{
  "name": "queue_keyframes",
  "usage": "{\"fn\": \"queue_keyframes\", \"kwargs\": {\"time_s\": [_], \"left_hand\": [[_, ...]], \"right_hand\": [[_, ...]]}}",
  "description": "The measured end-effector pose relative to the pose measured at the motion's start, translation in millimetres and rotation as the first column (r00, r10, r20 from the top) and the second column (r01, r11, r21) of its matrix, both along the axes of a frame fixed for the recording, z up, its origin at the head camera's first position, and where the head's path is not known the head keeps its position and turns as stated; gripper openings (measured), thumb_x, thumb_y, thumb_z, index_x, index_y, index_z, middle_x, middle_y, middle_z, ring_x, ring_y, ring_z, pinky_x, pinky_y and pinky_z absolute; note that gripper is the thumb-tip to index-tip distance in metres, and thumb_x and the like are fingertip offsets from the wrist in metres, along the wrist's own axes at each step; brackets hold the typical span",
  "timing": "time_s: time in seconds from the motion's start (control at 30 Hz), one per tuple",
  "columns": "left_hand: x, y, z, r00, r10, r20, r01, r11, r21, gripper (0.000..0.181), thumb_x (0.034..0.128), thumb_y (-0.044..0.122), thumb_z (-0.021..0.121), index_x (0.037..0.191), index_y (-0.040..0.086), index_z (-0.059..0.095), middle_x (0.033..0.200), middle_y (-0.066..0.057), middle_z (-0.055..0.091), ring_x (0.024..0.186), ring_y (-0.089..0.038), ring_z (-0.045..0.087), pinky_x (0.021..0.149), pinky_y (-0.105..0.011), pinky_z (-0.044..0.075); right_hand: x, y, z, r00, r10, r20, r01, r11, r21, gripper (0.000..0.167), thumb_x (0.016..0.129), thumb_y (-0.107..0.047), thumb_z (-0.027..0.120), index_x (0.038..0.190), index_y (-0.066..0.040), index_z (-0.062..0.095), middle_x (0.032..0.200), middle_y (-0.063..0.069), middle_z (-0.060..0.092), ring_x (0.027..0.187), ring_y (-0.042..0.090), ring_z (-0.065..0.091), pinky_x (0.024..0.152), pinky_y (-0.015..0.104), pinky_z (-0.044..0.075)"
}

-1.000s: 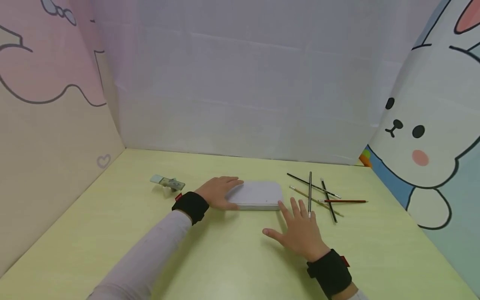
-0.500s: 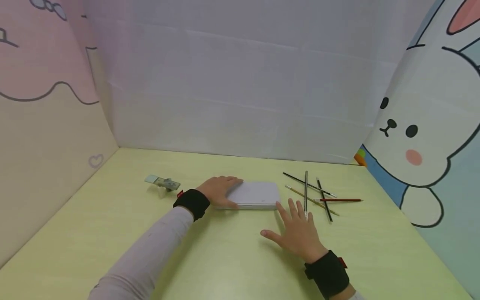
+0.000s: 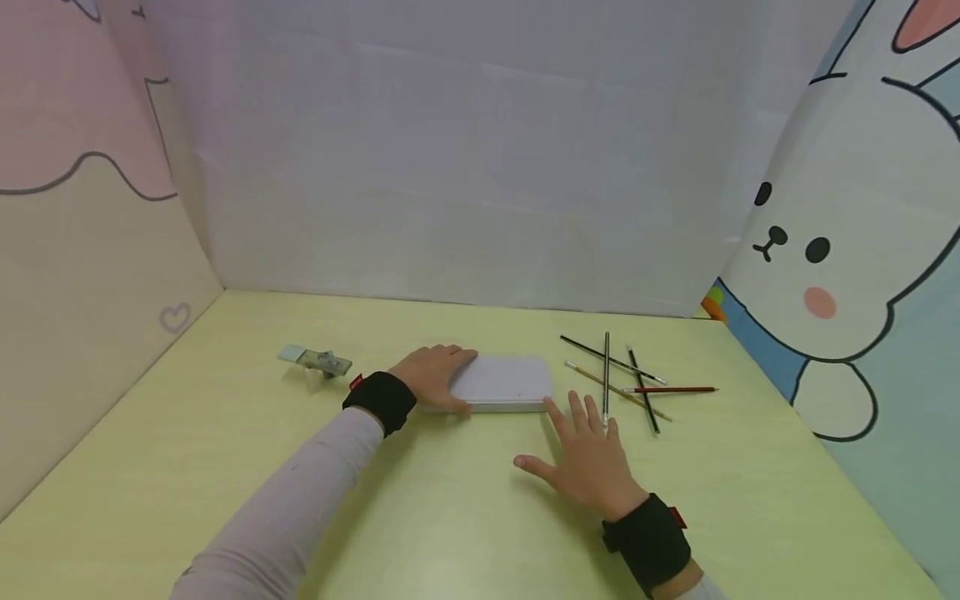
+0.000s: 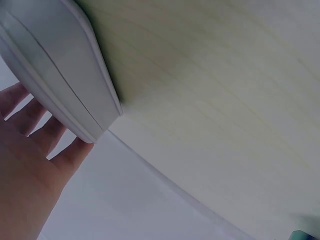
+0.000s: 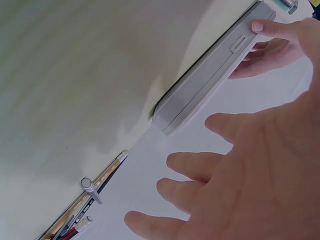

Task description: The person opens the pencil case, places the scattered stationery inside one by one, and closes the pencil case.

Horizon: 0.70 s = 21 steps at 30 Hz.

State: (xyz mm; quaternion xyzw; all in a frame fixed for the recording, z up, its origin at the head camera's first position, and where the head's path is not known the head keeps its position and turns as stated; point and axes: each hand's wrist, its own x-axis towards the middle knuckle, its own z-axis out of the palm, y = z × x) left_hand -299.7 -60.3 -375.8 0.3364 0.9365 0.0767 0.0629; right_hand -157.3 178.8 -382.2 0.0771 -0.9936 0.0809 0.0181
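Note:
A flat white pencil case (image 3: 504, 380) with rounded corners lies on the table. A seam runs along its side, and a small latch (image 5: 239, 44) shows on the front. My left hand (image 3: 431, 375) holds its left end: the thumb (image 5: 265, 27) is on the front side and the fingers (image 4: 47, 132) reach over the lid. My right hand (image 3: 592, 462) hovers with spread fingers before the case's right front corner. In the right wrist view those fingers (image 5: 192, 166) stand apart from the case.
Several pencils (image 3: 643, 375) lie crossed to the right of the case, close to my right fingertips. A small item with a greenish strip (image 3: 315, 358) stands left of my left hand. A pale curtain (image 3: 465, 167) hangs behind the table (image 3: 450, 517).
The head view has turned slightly right, so everything sits a little farther left in it. Both hands keep their places by the case, which has not moved on the table.

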Motion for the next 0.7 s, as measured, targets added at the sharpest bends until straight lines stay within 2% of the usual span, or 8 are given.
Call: {"fn": "queue_keyframes", "kwargs": {"time_s": [0.33,0.53,0.7], "left_hand": [[-0.5,3.1,4.2,1.000,0.008,-0.028,-0.008,1.000,-0.012,0.087,0.0756,0.052,0.071,0.146,0.013,0.039,0.142,-0.010,0.051,0.127,-0.029,0.052,0.105,-0.046,0.042],[3.5,1.0,6.1,0.999,0.014,-0.034,-0.014,1.000,0.004,0.085,0.0738,0.052,0.072,0.141,0.007,0.046,0.136,-0.010,0.057,0.122,-0.025,0.057,0.104,-0.040,0.045],[7.5,-3.7,4.1,0.999,0.029,-0.037,-0.027,0.999,0.033,0.082,0.0749,0.053,0.070,0.138,0.005,0.050,0.134,-0.010,0.060,0.122,-0.025,0.058,0.102,-0.039,0.046]], "right_hand": [[0.1,1.4,3.3,1.000,-0.015,0.017,0.015,1.000,-0.011,0.092,0.081,-0.069,0.057,0.150,-0.012,0.034,0.155,0.027,0.028,0.144,0.049,0.022,0.108,0.072,0.023],[-0.1,1.8,4.8,0.999,-0.015,0.037,0.016,1.000,-0.018,0.092,0.081,-0.068,0.057,0.150,-0.012,0.034,0.155,0.027,0.026,0.144,0.049,0.021,0.108,0.071,0.022],[-0.5,6.5,7.3,0.999,-0.020,0.050,0.021,1.000,-0.013,0.092,0.082,-0.067,0.057,0.150,-0.011,0.034,0.155,0.028,0.026,0.144,0.050,0.020,0.109,0.070,0.021]]}}
